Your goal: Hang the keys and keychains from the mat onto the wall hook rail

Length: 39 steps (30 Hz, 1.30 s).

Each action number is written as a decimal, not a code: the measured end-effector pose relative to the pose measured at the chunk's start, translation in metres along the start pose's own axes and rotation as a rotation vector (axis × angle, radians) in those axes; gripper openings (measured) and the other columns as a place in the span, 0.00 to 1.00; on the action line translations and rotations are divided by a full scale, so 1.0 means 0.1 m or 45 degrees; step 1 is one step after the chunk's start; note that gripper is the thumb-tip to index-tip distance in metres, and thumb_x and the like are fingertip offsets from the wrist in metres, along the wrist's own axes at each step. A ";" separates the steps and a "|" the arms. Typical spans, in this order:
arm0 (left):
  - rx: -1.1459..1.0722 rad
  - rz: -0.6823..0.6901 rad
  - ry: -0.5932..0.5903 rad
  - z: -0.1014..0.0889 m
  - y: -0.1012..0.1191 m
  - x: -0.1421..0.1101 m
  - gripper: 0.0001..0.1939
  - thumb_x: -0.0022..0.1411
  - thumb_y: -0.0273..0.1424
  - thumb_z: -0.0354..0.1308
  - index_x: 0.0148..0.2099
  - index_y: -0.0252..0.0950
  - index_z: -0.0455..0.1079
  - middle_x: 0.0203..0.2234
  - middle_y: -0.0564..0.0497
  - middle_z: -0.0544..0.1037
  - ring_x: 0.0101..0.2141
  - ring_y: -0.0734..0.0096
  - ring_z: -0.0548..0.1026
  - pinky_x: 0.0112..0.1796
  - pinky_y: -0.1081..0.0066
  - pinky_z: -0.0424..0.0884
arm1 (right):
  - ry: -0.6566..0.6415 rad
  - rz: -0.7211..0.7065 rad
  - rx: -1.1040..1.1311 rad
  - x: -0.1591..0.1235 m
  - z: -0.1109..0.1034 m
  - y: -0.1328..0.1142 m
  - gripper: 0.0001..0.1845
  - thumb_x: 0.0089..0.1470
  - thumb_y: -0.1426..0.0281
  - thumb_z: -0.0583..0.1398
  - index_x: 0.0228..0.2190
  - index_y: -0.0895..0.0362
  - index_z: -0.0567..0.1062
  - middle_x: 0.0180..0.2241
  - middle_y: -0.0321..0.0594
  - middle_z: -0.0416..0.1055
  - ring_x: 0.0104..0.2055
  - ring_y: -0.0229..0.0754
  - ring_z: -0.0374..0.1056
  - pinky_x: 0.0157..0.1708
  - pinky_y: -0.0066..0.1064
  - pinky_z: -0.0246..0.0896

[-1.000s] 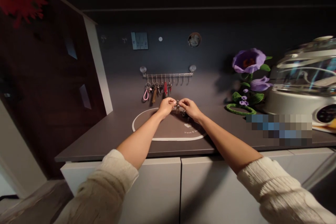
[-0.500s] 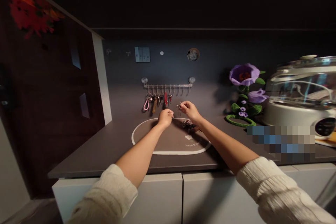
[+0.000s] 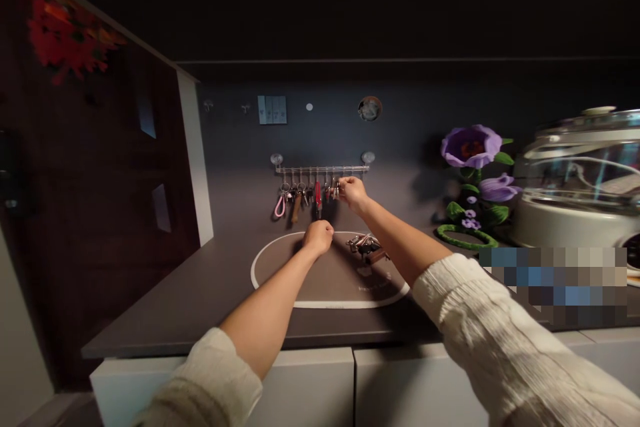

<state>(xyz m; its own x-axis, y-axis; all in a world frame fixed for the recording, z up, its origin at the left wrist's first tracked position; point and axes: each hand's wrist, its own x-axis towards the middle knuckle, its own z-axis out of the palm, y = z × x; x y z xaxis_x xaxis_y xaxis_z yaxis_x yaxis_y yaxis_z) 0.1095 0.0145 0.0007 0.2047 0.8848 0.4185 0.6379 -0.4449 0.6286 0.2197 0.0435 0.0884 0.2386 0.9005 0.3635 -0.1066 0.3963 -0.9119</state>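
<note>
My right hand (image 3: 353,192) is raised to the metal hook rail (image 3: 323,169) on the dark wall, its fingers pinched on a small key set (image 3: 336,188) at one of the hooks. Several keyrings hang on the rail's left hooks, among them a pink loop (image 3: 279,205), a brown strap (image 3: 295,205) and a red tag (image 3: 317,191). My left hand (image 3: 319,237) rests loosely curled over the back of the oval brown mat (image 3: 280,273), nothing visible in it. More keys (image 3: 367,247) lie in a small heap on the mat under my right forearm.
A purple artificial flower (image 3: 473,177) stands on the counter to the right, beside a white appliance with a clear lid (image 3: 580,180). A dark wooden panel (image 3: 100,200) closes the left side. White cabinet fronts (image 3: 320,387) sit below the counter edge.
My hands parted. The right hand carried the key set up from above the mat to the hook rail; the left hand dropped back toward the mat. The camera tilted slightly.
</note>
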 end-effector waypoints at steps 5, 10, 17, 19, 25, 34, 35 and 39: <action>0.008 0.010 0.005 0.00 -0.01 0.01 0.09 0.50 0.23 0.51 0.26 0.34 0.72 0.19 0.50 0.73 0.21 0.75 0.68 0.28 0.75 0.63 | 0.044 0.071 0.033 0.08 0.07 -0.02 0.09 0.51 0.78 0.49 0.22 0.58 0.61 0.16 0.32 0.61 0.17 0.30 0.62 0.24 0.26 0.66; 0.025 -0.008 0.010 -0.01 0.00 0.00 0.09 0.50 0.23 0.50 0.26 0.35 0.71 0.21 0.49 0.74 0.22 0.74 0.68 0.27 0.74 0.63 | 0.118 0.127 0.079 0.12 0.08 0.00 0.09 0.53 0.78 0.49 0.22 0.58 0.61 0.15 0.33 0.62 0.17 0.31 0.62 0.22 0.26 0.66; 0.028 -0.017 0.017 -0.03 0.01 -0.01 0.09 0.51 0.23 0.50 0.27 0.35 0.71 0.23 0.49 0.75 0.23 0.74 0.69 0.29 0.74 0.63 | 0.113 0.168 0.127 0.13 0.04 0.11 0.09 0.53 0.79 0.48 0.23 0.60 0.62 0.15 0.36 0.64 0.17 0.32 0.63 0.20 0.25 0.65; 0.024 -0.027 0.014 -0.04 0.01 -0.01 0.08 0.51 0.24 0.51 0.27 0.34 0.71 0.23 0.49 0.75 0.23 0.75 0.69 0.29 0.74 0.63 | 0.108 0.174 0.122 0.12 0.02 0.14 0.09 0.53 0.79 0.49 0.22 0.60 0.62 0.14 0.35 0.64 0.17 0.32 0.63 0.20 0.25 0.65; 0.058 -0.030 0.017 -0.04 0.01 -0.01 0.08 0.51 0.23 0.51 0.27 0.33 0.72 0.24 0.49 0.75 0.24 0.76 0.69 0.29 0.76 0.63 | 0.113 0.190 0.111 0.13 0.03 0.20 0.10 0.51 0.80 0.50 0.22 0.60 0.63 0.15 0.34 0.63 0.17 0.31 0.62 0.21 0.25 0.64; 0.104 -0.011 -0.001 -0.04 0.01 0.00 0.09 0.51 0.22 0.50 0.27 0.34 0.72 0.23 0.50 0.75 0.23 0.76 0.69 0.27 0.77 0.62 | 0.017 0.192 -0.056 0.05 -0.06 0.21 0.08 0.47 0.81 0.50 0.22 0.60 0.65 0.17 0.34 0.65 0.17 0.29 0.59 0.24 0.27 0.60; 0.102 -0.005 -0.002 -0.04 0.00 0.00 0.09 0.51 0.23 0.50 0.27 0.34 0.71 0.23 0.50 0.75 0.22 0.77 0.68 0.27 0.77 0.62 | 0.010 0.194 -0.071 0.03 -0.07 0.20 0.08 0.47 0.82 0.51 0.22 0.60 0.65 0.17 0.33 0.64 0.17 0.29 0.58 0.25 0.27 0.60; 0.090 0.037 -0.017 -0.03 0.00 0.01 0.09 0.51 0.23 0.49 0.27 0.34 0.71 0.22 0.51 0.75 0.21 0.77 0.68 0.26 0.77 0.62 | 0.013 0.202 -0.144 -0.02 -0.15 0.15 0.07 0.46 0.81 0.53 0.23 0.60 0.66 0.19 0.33 0.65 0.18 0.28 0.58 0.25 0.26 0.57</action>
<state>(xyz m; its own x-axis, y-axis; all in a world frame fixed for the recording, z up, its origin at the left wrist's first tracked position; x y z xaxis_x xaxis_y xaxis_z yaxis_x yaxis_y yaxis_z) 0.1071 0.0148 0.0031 0.2338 0.8736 0.4267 0.6824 -0.4601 0.5680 0.2320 0.0451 0.0709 0.2371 0.9480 0.2125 -0.0345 0.2268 -0.9733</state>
